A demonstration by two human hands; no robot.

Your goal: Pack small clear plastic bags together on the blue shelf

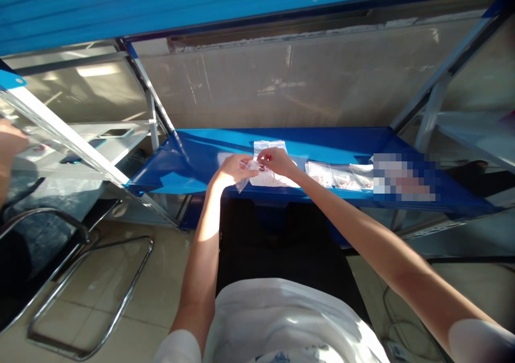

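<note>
My left hand (pixel 232 171) is closed on a small clear plastic bag (pixel 242 185), which hangs below the fingers near the shelf's front edge. Close beside it, my right hand (pixel 277 161) is pinched at the mouth of that bag; whatever lies between its fingertips is too small to name. Beneath both hands, a larger clear zip bag (pixel 269 147) lies on white paper with small dark reddish bits on it. Right of my hands, several clear bags (pixel 338 175) with small reddish pieces lie in a row on the blue shelf (pixel 225 138).
Metal uprights (pixel 68 127) frame the shelf, and a blue upper shelf (pixel 241 4) crosses above. At left stand a chrome-framed chair (pixel 116 298) and a white side shelf (pixel 120 143) with a phone-like object. Another person's hand (pixel 10 143) shows at the left edge. Cables lie on the floor at lower right.
</note>
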